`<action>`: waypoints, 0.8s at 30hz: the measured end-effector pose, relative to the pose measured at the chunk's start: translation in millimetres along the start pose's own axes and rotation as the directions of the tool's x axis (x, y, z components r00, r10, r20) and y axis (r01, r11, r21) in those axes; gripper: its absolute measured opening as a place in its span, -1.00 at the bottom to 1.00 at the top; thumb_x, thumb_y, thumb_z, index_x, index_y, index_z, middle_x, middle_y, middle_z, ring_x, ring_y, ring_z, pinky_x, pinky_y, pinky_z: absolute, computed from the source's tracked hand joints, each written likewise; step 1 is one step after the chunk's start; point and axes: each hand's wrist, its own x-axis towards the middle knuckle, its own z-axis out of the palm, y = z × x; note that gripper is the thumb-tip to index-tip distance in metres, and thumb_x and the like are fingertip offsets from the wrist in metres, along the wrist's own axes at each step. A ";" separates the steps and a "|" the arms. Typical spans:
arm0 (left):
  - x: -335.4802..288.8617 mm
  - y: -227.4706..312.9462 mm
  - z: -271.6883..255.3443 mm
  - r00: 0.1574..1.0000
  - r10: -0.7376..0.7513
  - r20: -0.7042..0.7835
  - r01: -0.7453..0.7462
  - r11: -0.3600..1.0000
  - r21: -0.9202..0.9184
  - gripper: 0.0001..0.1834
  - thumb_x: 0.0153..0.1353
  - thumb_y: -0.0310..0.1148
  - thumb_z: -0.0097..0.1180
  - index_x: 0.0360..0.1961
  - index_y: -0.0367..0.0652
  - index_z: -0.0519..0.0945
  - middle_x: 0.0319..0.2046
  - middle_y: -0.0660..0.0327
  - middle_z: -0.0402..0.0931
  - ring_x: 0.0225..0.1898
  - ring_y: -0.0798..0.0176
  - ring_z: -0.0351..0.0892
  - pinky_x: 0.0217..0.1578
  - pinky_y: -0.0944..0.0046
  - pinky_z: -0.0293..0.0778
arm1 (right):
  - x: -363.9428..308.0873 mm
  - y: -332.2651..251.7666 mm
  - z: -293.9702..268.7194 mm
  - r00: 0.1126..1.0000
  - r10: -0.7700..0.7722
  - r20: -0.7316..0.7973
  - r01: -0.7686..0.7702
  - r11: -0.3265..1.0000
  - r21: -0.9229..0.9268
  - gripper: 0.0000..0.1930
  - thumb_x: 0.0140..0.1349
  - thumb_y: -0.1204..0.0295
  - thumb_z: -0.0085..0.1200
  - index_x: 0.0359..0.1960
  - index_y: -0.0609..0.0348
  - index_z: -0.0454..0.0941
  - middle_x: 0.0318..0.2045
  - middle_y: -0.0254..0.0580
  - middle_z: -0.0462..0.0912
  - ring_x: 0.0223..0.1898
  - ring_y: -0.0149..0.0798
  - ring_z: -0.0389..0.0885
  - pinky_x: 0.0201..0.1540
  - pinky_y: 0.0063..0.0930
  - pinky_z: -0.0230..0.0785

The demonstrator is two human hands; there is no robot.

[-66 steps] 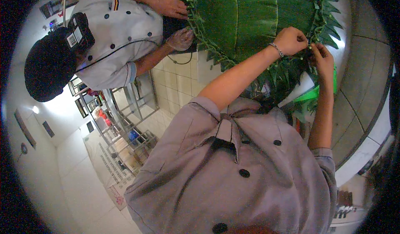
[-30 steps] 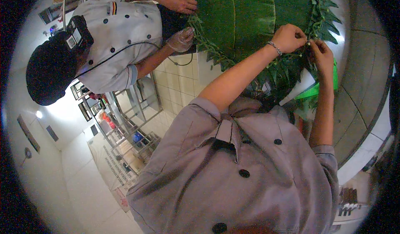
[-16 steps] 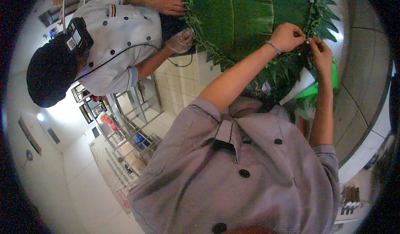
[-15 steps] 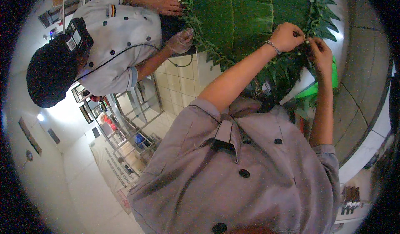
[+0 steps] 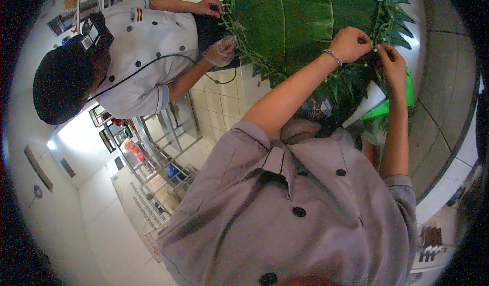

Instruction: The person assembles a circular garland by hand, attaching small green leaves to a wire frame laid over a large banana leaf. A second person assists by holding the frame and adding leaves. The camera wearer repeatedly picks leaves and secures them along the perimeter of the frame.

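Observation:
A large round tray lined with banana leaves [image 5: 305,19] fills the top of the view. Pointed folded leaves [image 5: 400,26] stick out around its edge, and a knotted green garland [image 5: 380,19] runs along the rim. At the right part of this rim, my left hand [image 5: 350,45], with a bracelet at the wrist, pinches the garland. My right hand [image 5: 392,64] meets it there, thumb and finger closed on the same strand. A small pale bit shows between the fingertips; what exactly it is cannot be made out.
Across on the left, a co-worker in a white jacket [image 5: 153,36] touches the tray's edge with one bare hand [image 5: 210,6] and one gloved hand [image 5: 221,51]. A bright green object [image 5: 389,108] lies below my right hand. Metal racks [image 5: 170,128] stand behind; a tiled counter [image 5: 433,82] is at the right.
My hands stay at nearly the same place on the rim, with tiny finger shifts. The co-worker's bare hand has curled its fingers at the edge, and their head has moved slightly.

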 end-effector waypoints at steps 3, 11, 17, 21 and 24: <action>-0.4 -1.4 -0.4 1.000 0.000 -0.003 0.000 1.000 -0.001 -0.71 0.01 -0.18 0.27 -0.35 -0.17 0.76 -0.35 0.01 0.70 -0.29 0.02 0.72 -0.16 0.14 0.61 | 2.1 2.5 0.9 1.000 -0.018 -0.014 0.017 0.999 -0.028 -0.67 0.31 0.25 0.15 -0.07 0.26 0.64 -0.21 -0.13 0.73 -0.25 -0.34 0.65 -0.14 -0.46 0.47; 1.3 -2.4 -1.3 0.999 -0.017 0.027 0.017 1.000 -0.015 -0.72 0.01 -0.20 0.27 -0.34 -0.16 0.76 -0.34 0.01 0.70 -0.28 0.03 0.72 -0.16 0.15 0.61 | 1.3 -2.8 1.1 1.000 0.014 0.001 -0.014 0.999 -0.036 -0.66 0.31 0.22 0.15 -0.07 0.24 0.65 -0.22 -0.14 0.73 -0.26 -0.33 0.65 -0.16 -0.46 0.48; 3.1 -6.5 2.6 1.000 0.019 -0.005 -0.019 1.000 0.018 -0.73 0.01 -0.19 0.26 -0.35 -0.14 0.77 -0.34 0.00 0.70 -0.28 0.01 0.72 -0.15 0.13 0.61 | -1.0 -4.0 0.5 1.000 0.014 0.003 -0.014 1.000 -0.023 -0.65 0.31 0.20 0.14 -0.07 0.25 0.65 -0.22 -0.13 0.73 -0.27 -0.32 0.65 -0.17 -0.44 0.48; 3.1 -6.3 2.3 0.998 0.057 -0.017 -0.056 0.998 0.041 -0.73 0.01 -0.17 0.26 -0.35 -0.12 0.77 -0.35 0.01 0.70 -0.28 -0.01 0.71 -0.14 0.12 0.60 | -0.6 -3.2 0.9 1.000 -0.003 -0.020 0.002 0.999 -0.047 -0.64 0.31 0.19 0.15 -0.08 0.26 0.65 -0.22 -0.12 0.73 -0.26 -0.30 0.66 -0.15 -0.43 0.48; 3.9 -7.3 2.9 0.999 0.035 -0.010 -0.035 0.999 0.027 -0.73 0.01 -0.17 0.26 -0.36 -0.12 0.77 -0.36 0.03 0.70 -0.29 0.00 0.71 -0.14 0.11 0.60 | 2.5 0.0 -0.8 1.000 -0.024 -0.006 0.023 0.998 -0.055 -0.63 0.30 0.19 0.15 -0.08 0.26 0.65 -0.23 -0.10 0.73 -0.25 -0.29 0.66 -0.13 -0.42 0.48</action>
